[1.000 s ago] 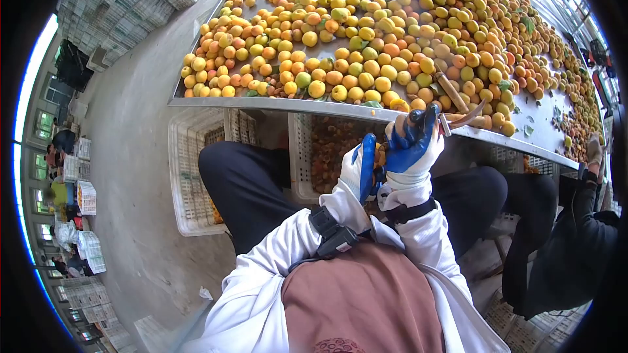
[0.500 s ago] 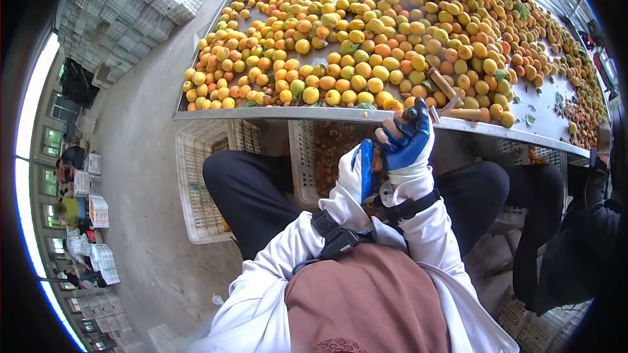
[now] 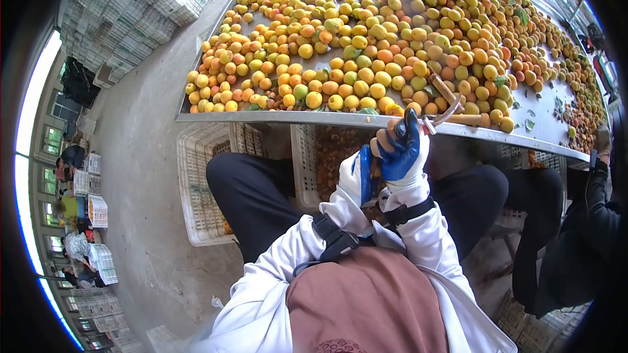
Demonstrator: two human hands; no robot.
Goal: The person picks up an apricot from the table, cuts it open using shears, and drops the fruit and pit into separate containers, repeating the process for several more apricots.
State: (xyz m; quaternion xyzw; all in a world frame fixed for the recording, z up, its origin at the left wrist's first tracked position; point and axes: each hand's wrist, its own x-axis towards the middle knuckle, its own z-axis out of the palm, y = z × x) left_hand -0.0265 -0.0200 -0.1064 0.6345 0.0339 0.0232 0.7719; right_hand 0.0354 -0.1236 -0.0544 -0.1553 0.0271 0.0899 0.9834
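Observation:
My right hand (image 3: 402, 150), in a white glove with a blue palm and bare fingertips, is closed just below the table's front edge. From beside its thumb a curved metal tool (image 3: 446, 115) sticks out, its tip curving up over the edge toward two wooden handles. My left hand (image 3: 358, 173), gloved the same way, is curled right beside the right one, its thumb side up. What its fingers hold is hidden. Many yellow-orange apricots (image 3: 313, 99) cover the metal table (image 3: 275, 117) in front. Wooden handles (image 3: 468, 119) lie among them near the edge.
A white crate (image 3: 196, 202) stands at my left knee. Between my legs another crate (image 3: 304, 176) holds brownish fruit pieces. At the right, a person in dark clothes (image 3: 582, 235) sits at the same table. Stacked crates (image 3: 131, 19) and other people are at the far left.
My right hand has shifted slightly down and left, and the curved metal now shows more beside it. The left hand stays close beside it, nearly still.

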